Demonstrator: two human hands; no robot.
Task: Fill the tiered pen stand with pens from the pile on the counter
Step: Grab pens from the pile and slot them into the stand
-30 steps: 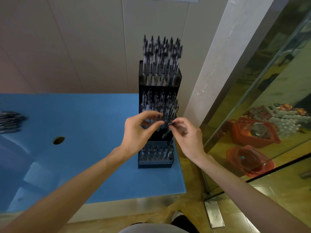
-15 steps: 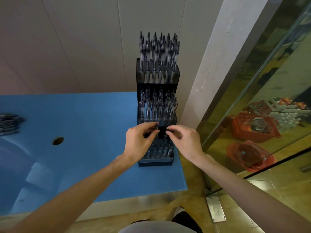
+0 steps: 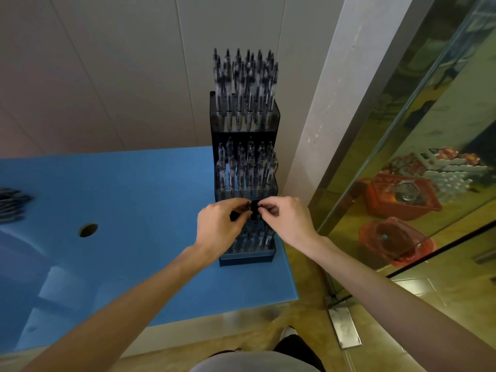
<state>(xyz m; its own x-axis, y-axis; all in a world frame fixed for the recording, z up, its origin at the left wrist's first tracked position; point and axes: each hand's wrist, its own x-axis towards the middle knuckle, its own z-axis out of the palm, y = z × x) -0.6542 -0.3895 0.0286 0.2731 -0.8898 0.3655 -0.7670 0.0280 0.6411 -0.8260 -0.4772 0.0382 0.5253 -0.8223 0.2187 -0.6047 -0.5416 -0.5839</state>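
Nearest the camera, the blue surface [image 3: 139, 264] is crossed by two bare forearms that reach toward the tiered pen stand [image 3: 245, 183], which is set close to the surface's right edge and near its front corner. The left hand [image 3: 218, 228] and the right hand [image 3: 288, 221] are brought almost together just above the stand's lowest tier [image 3: 251, 242]. The fingers of both are curled inward in a pinch, and something small and dark is seen between the fingertips; whether a pen is gripped by one hand or by both cannot be told.

The lowest tier is only partly filled, so this is judged to be the step in hand. A pen could be dropped if the pinch is loosened before its tip is seated in a hole. Pens already standing there could be knocked askew by the knuckles, since the hands are crowded close over them. The stand is tall and narrow, so it could be tipped or pushed off the near edge by a careless press.

Farther back, the middle tier [image 3: 245, 170] and top tier [image 3: 244, 84] are packed with upright pens. The pile of pens [image 3: 12, 202] is left well apart at the far left, blurred.
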